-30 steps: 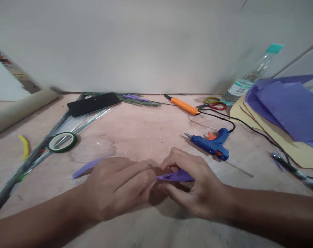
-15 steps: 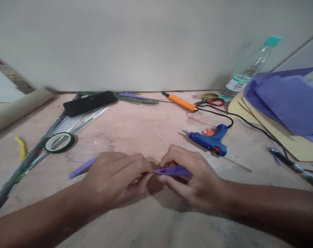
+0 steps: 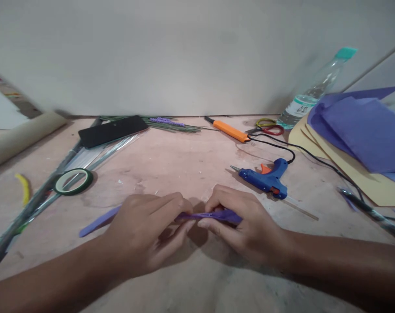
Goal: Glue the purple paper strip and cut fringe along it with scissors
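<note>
A narrow purple paper strip (image 3: 202, 215) runs between my two hands, thin and twisted-looking in the gap between them. My left hand (image 3: 148, 226) has its fingers closed round the strip, and a flat purple end sticks out on its far left side. Close by on the right, my right hand (image 3: 244, 219) pinches the strip between thumb and fingers, its wider part lying inside the palm. Both hands are low over the table, fingertips a small gap apart. A blue glue gun (image 3: 265, 178) lies just beyond my right hand.
Green tape roll (image 3: 74, 181), black phone (image 3: 113, 131), and green stems (image 3: 184, 127) lie left and back. An orange tool (image 3: 230, 131), scissors (image 3: 272, 129), bottle (image 3: 303, 104) and purple sheets (image 3: 366, 134) stand or lie right. A cardboard tube (image 3: 24, 139) is far left.
The fingers of my left hand have loosened slightly, and more of the strip shows beside them. The strip's left end has shifted left and down. My right hand has barely moved.
</note>
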`<state>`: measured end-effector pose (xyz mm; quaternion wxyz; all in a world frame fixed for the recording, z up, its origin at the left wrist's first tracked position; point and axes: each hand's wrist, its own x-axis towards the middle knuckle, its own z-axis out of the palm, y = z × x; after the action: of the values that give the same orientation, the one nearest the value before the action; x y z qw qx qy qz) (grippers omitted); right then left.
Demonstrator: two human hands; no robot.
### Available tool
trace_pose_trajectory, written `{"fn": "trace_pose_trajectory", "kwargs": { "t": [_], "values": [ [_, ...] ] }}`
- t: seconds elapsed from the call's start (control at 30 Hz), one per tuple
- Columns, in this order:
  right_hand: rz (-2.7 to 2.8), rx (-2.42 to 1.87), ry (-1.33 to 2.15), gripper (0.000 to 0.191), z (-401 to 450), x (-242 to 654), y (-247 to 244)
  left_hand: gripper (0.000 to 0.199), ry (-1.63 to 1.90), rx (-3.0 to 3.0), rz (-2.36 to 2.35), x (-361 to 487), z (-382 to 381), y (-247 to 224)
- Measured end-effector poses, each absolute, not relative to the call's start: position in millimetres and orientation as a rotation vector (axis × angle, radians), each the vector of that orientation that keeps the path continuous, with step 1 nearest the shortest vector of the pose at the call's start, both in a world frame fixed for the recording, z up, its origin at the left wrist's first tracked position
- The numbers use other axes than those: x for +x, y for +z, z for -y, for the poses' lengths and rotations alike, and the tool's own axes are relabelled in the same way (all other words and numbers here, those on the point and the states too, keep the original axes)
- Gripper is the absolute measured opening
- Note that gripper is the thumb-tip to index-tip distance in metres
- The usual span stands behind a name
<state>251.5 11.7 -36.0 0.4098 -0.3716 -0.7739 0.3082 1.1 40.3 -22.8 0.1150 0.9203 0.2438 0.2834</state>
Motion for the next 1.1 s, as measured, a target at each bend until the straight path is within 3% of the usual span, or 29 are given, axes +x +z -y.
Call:
{"fn": "trace_pose_trajectory", "kwargs": {
  "t": [0.4,0.83,1.1],
  "values": [
    [1.94,-0.972,0.78,0.017,-9.9,250.8,-34.1,0.026,0.864,2.763,-0.712,6.0,-44.1,-18.3],
    [1.928,-0.995,0.77,0.032,-7.4,250.6,-31.4,0.017,0.906,2.83,-0.713,6.7,-42.2,-18.2],
    [1.919,-0.95,0.767,0.028,-8.8,250.7,-33.2,0.013,0.989,2.882,-0.668,5.4,-41.4,-20.3]
  ]
}}
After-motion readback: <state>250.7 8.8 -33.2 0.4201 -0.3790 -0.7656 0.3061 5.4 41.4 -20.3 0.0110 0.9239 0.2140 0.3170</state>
